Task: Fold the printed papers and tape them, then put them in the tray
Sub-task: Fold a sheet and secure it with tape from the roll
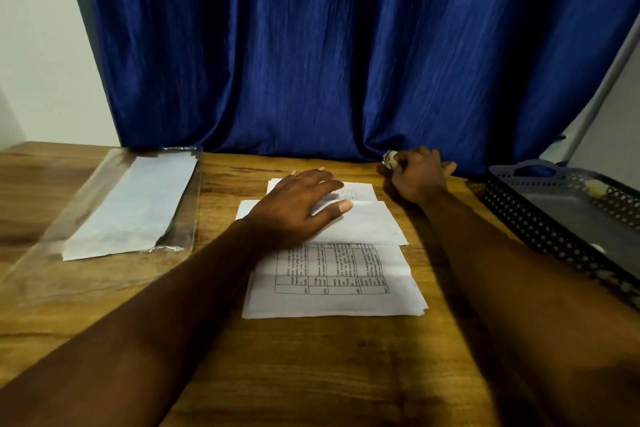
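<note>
On table (311, 374), centre: stack of printed papers (332, 288), table of text face up, long edges running left to right. Top sheet (363, 225) lies across the far half of the stack, a blank flap turned over it; a strip of print shows beyond the flap's far edge. My left hand (298, 204) lies flat on that sheet, fingers straight and spread, thumb on the flap, pressing down, nothing gripped. My left forearm crosses the stack's near-left corner and hides part of it. My right hand (415, 177) is at the table's far edge, just right of the stack and apart from it, fingers curled tight round a pale object (389, 158); only a bit pokes out past the knuckles, so I cannot tell what it is. Curtain (311, 45), dark blue, hangs behind the table; its hem meets the far edge right at that hand. Tray (540, 229), dark, perforated walls, sits at the right edge, well apart from the papers, with my right forearm lying between tray and stack. Something yellowish (596, 186) sits at the tray's far end, too blurred to name. Left side: clear plastic sleeve (52, 253) lying flat, with white sheets (138, 208) resting on it, well apart from the stack. Pale wall (34, 45) left of the curtain; a pale pole (602, 87) slants up at far right.
</note>
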